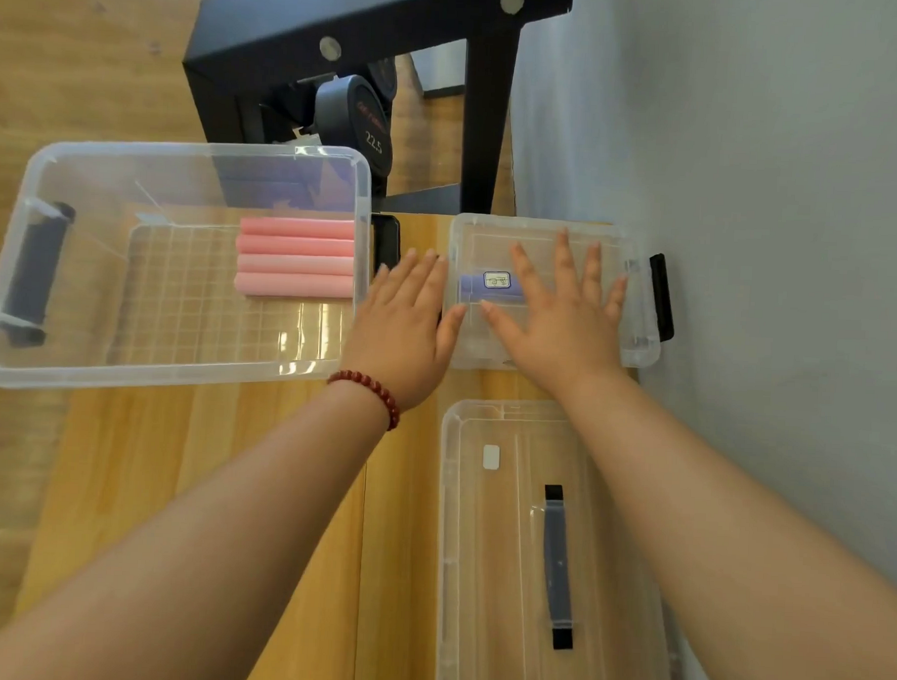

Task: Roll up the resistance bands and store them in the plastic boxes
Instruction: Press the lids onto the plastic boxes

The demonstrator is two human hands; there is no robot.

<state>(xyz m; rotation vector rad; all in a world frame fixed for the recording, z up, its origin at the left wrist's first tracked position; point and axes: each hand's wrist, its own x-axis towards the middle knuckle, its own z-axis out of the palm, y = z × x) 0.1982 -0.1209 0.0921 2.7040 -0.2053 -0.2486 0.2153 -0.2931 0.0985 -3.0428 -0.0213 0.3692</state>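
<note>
Desk [224, 484] of pale wood, close against grey wall [753, 147] on the right. Behind, black rack [347, 22] with dumbbell [358, 120] marked 22.5.

On the left, large open plastic box [187, 148], seemingly past the desk's left edge, with four pink rolled bands [296, 257] side by side at its right end. Bare wood free in front of it.

Right grip [560, 319] flat on small plastic box [543, 231], fingers straight and apart, clamped on nothing. Inside, purple rolled band [472, 285] with a label, partly hidden.

Left grip [405, 332] open, fingers straight, at that box's left side; contact unclear.

Nearer, third clear box [503, 573], cut off below.
</note>
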